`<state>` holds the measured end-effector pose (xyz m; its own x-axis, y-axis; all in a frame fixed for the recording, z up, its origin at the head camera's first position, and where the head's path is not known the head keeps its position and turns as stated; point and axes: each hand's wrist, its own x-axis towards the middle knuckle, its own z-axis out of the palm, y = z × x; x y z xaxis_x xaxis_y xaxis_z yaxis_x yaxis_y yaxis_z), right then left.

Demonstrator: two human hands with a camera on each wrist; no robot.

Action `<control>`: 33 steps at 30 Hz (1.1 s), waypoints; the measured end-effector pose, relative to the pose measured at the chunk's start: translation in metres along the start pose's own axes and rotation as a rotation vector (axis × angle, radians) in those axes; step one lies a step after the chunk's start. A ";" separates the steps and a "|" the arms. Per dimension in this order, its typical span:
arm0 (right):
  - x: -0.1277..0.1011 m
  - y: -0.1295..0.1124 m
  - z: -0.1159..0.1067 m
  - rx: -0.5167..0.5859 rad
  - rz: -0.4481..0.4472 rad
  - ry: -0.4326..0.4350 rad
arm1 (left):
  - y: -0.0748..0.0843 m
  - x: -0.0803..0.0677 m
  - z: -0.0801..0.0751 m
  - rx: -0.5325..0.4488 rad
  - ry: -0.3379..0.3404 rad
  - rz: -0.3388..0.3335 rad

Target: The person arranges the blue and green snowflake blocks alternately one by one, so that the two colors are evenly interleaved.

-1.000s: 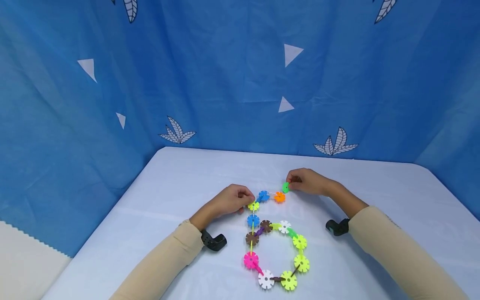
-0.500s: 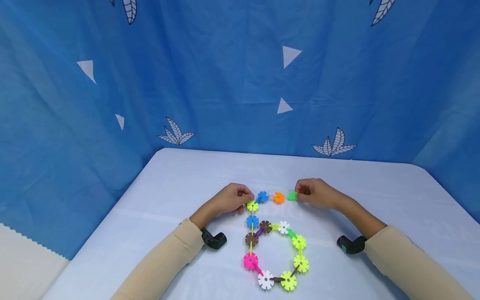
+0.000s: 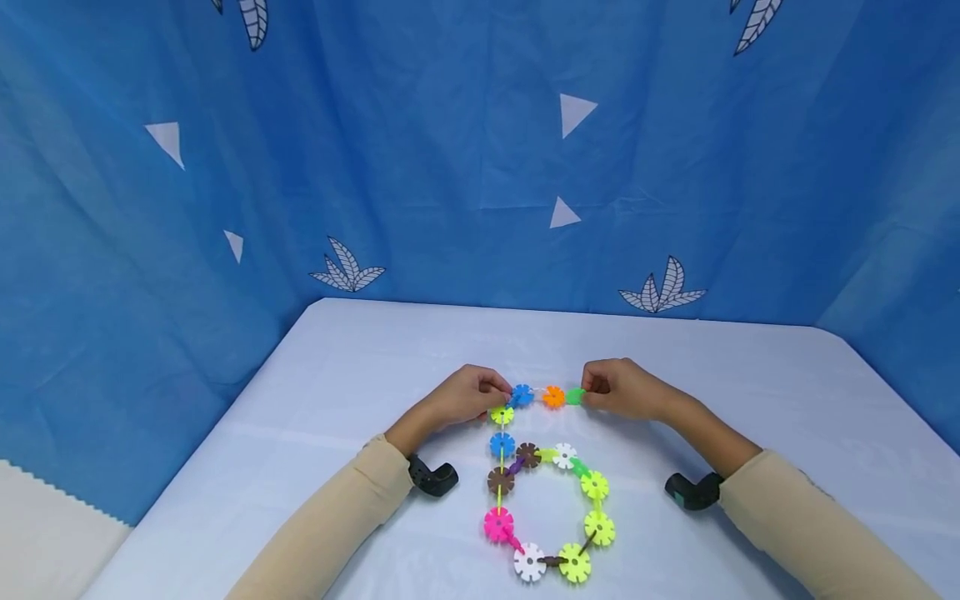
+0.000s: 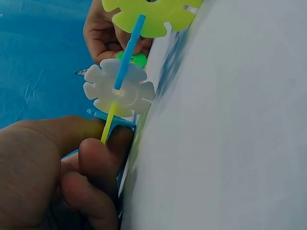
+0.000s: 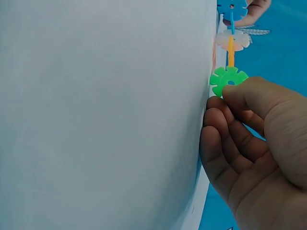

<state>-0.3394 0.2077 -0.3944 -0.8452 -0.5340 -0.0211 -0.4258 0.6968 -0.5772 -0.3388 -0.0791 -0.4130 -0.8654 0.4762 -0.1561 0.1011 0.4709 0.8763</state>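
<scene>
A chain of notched plastic snowflake discs lies on the table, with a closed loop below and an arm along its top. My left hand point(image 3: 471, 393) pinches the chain at its upper left corner, by the yellow-green disc point(image 3: 502, 414) and the blue disc point(image 3: 522, 395). Between thumb and finger, my right hand point(image 3: 622, 389) holds a green snowflake disc point(image 5: 226, 80). This green disc meets the edge of the orange disc point(image 3: 553, 397) at the chain's right end. Whether their slots interlock I cannot tell. A white disc point(image 4: 120, 88) stands edge-on to the head camera.
The loop includes a pink disc point(image 3: 498, 524), a white disc point(image 3: 530, 562) and a brown disc point(image 3: 528, 455). Black bands point(image 3: 433, 477) sit at both wrists. Behind the white table point(image 3: 360, 350) hangs a blue patterned cloth point(image 3: 435, 150).
My right hand first came down and right with the green disc, then moved left until it met the orange disc. The left hand keeps its grip on the chain.
</scene>
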 end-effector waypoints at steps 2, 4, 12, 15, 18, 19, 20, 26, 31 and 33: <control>0.000 -0.001 -0.001 0.011 0.003 0.001 | 0.001 0.000 0.000 0.007 0.000 0.001; 0.000 -0.001 -0.001 0.014 -0.005 -0.003 | 0.000 0.001 0.000 0.012 0.003 0.001; 0.004 0.000 0.001 0.040 -0.027 -0.026 | -0.003 0.005 0.002 0.040 0.013 0.007; 0.005 -0.001 0.002 0.044 -0.044 -0.030 | -0.003 0.005 0.002 0.046 0.021 0.006; 0.006 -0.001 0.002 0.044 -0.056 -0.036 | -0.003 0.005 0.002 0.047 0.029 -0.004; 0.006 -0.001 0.002 0.041 -0.059 -0.039 | -0.003 0.005 0.002 0.046 0.031 -0.007; 0.007 -0.001 0.003 0.037 -0.056 -0.040 | -0.003 0.005 0.002 0.044 0.033 -0.009; 0.008 -0.004 0.003 0.000 -0.074 -0.040 | -0.002 0.004 0.001 0.032 0.047 -0.008; 0.007 -0.008 0.001 -0.048 -0.072 -0.030 | -0.002 0.004 0.001 0.025 0.053 -0.011; 0.006 -0.007 0.001 -0.041 -0.059 -0.027 | -0.001 0.004 0.002 0.030 0.052 -0.006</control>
<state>-0.3415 0.1993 -0.3913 -0.8097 -0.5867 -0.0105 -0.4875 0.6827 -0.5443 -0.3415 -0.0764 -0.4154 -0.8901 0.4346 -0.1373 0.1096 0.4965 0.8611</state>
